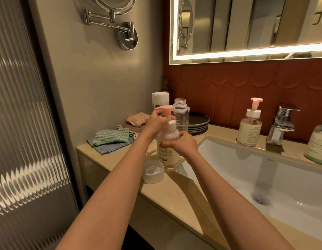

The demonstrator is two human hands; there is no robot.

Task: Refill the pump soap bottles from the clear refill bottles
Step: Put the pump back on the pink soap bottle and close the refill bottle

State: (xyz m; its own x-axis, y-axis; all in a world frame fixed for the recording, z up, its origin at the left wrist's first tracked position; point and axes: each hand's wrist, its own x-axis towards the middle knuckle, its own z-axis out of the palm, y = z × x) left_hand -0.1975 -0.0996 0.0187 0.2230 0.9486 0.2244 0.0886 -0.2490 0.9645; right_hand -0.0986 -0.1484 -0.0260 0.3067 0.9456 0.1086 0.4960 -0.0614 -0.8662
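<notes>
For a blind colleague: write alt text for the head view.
Two hands hold a pump soap bottle on the bathroom counter: left hand on the pink pump head, right hand around its body, beside the sink.

We saw a dim, warm yellow room. Most light came from the glowing strip around the mirror — it was so bright it looked washed out. Shiny streaks lay on the ribbed glass door. Soft shadows fell on the counter. Straight lines bent near the edges — far things looked slightly soft.
</notes>
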